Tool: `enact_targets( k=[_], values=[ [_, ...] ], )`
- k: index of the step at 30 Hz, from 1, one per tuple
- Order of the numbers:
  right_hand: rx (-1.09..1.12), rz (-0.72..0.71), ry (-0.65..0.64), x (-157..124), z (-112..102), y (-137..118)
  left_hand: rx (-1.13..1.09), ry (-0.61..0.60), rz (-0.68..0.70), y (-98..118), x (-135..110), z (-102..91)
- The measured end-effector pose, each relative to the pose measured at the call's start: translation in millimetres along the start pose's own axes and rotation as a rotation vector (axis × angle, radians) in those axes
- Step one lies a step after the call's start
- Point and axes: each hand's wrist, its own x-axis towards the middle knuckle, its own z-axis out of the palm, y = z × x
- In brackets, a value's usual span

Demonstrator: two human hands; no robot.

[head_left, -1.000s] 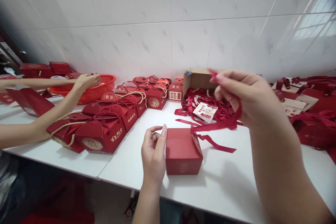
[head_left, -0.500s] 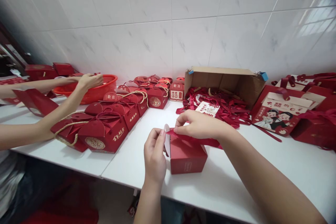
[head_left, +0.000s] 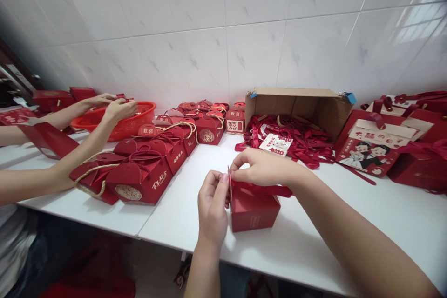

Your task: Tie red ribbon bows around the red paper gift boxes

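Head view: the left hand (head_left: 213, 205) pinches the top edge of the small red box (head_left: 254, 209), which stands just under the fingertips. The right hand (head_left: 261, 167) has its fingers closed on the ribbon (head_left: 277, 190), which lies across the top. No knot is tied yet, it seems.

The left hand (head_left: 212, 207) and right hand (head_left: 261, 167) are bare. The left forearm (head_left: 199, 270) and right forearm (head_left: 352, 242) are bare too, uncovered as far as the lower edge of the view, so any sleeve lies out of sight. The fingers are slim and the nails longish and rounded. The left thumbnail (head_left: 225, 178) looks pale and glossy.
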Motion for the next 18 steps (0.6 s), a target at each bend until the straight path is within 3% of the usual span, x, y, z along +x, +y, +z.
enact_targets(
  k=[8, 12, 15, 18],
  values=[
    [-0.026, -0.026, 0.014, -1.0, 0.3, -0.2, -0.024, -0.008, -0.017, -0.6, 1.7, 0.0],
    [-0.045, -0.02, 0.102, -8.3, -13.6, 1.9, -0.333, 0.047, -0.192, 4.3, 6.0, -5.6],
    [-0.107, 0.041, 0.21, -19.9, -31.5, 10.0, -0.683, 0.191, -0.257, 14.3, 11.0, -15.4],
    [-0.238, 0.081, 0.114, -32.6, -46.9, 20.8, -0.81, 0.514, -0.105, 21.9, 14.6, -23.8]
  ],
)
